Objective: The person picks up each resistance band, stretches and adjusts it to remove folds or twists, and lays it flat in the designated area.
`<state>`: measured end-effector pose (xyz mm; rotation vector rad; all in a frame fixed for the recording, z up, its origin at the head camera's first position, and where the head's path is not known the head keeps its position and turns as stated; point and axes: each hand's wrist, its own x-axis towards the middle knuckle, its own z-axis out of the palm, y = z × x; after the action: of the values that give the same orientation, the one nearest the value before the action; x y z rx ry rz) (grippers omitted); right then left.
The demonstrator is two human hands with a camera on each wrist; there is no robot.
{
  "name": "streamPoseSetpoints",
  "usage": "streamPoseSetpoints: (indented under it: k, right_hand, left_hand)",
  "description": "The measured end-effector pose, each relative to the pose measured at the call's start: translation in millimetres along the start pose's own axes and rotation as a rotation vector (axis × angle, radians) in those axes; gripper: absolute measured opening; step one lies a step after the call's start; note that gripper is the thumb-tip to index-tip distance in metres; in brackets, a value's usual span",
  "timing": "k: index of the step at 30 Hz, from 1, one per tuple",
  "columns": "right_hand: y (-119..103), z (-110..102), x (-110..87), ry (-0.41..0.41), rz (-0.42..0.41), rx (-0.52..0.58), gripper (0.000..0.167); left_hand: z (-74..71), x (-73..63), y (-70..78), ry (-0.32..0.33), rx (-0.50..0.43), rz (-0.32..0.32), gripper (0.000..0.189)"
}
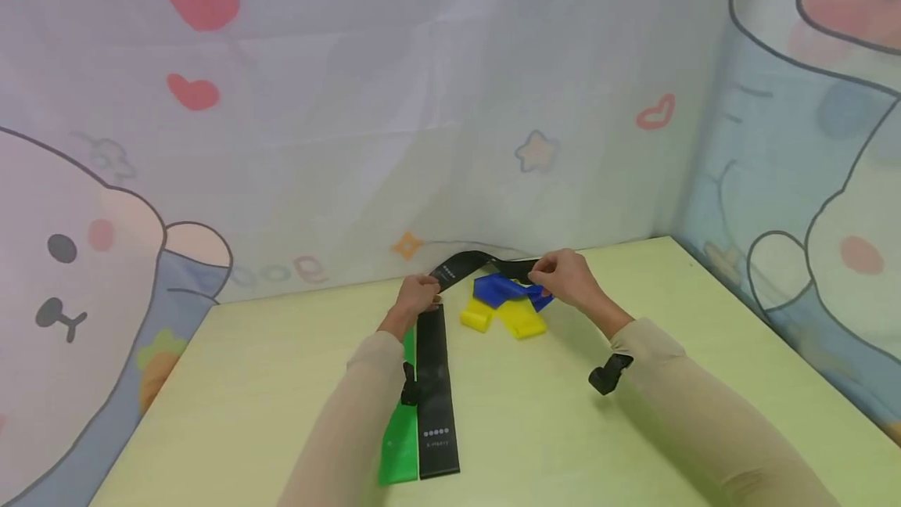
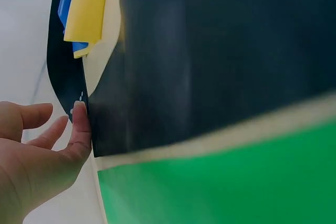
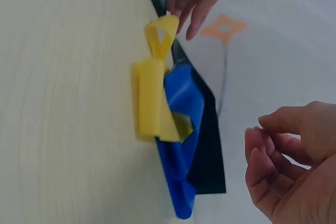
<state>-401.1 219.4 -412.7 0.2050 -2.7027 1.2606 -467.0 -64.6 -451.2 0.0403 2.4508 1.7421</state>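
Note:
A black resistance band point(image 1: 466, 264), with white printing near its left end, runs along the table's back edge. My left hand point(image 1: 415, 296) is at that printed end; in the left wrist view, its thumb point(image 2: 80, 116) touches there, with the other fingers spread apart from it. My right hand point(image 1: 563, 278) is beside the band's other end, its fingers loosely bent with nothing between them. In the right wrist view, a gap separates this hand from the band end point(image 3: 209, 177). A crumpled blue band point(image 1: 496, 289) and a folded yellow band point(image 1: 522, 319) lie between the hands.
A second black band point(image 1: 435, 382), printed "X-Heavy" at its near end, lies flat toward the front. A green band point(image 1: 400, 448) is close along its left side, partly hidden by my left arm. Printed cloth walls point(image 1: 352, 139) stand behind and beside the pale table point(image 1: 535, 429).

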Motion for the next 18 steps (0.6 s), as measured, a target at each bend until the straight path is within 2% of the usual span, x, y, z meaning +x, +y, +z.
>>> streamPoseSetpoints:
  k: [8, 14, 18]
  right_hand:
    - [19.8, 1.3, 18.1, 0.109, 0.017, -0.085, 0.022]
    - [24.8, 4.4, 27.9, 0.078, 0.046, -0.149, 0.025]
    - [28.8, 7.3, 30.8, 0.062, 0.074, -0.154, 0.025]
  left_hand:
    - [-1.5, 3.3, 8.0, 0.046, -0.053, -0.073, 0.038]
    - [-1.5, 12.0, 1.7, 0.075, -0.084, -0.118, 0.036]
    - [-0.8, 15.4, 0.7, 0.071, -0.084, -0.132, 0.037]
